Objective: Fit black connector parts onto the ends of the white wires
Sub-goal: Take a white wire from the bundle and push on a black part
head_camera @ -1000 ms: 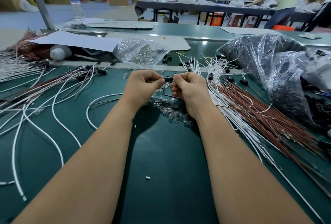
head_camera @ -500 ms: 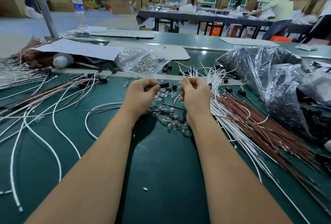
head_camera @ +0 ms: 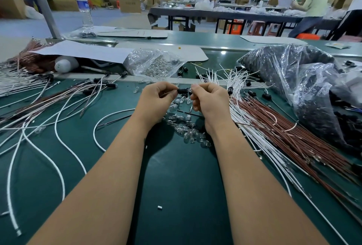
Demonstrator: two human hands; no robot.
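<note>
Connector (head_camera: 181,90) pinched between left hand (head_camera: 156,98) and right hand (head_camera: 209,99). Light, rigid, likely slippery; grip its sides, fingertips only.

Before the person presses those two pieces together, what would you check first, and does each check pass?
1. Left hand grips the small black plastic connector: ok.
2. Right hand pinches something at the connector's open end, perhaps a small clear glass bulb: cannot tell.
3. Piece lined up with the connector: cannot tell, fingers hide the joint.
4. White wire seated in the connector: cannot tell.
5. Spare loose clear glass bulbs lie beneath the hands on the green table: ok.
6. Bundle of white wires right of the right hand: ok.
</note>
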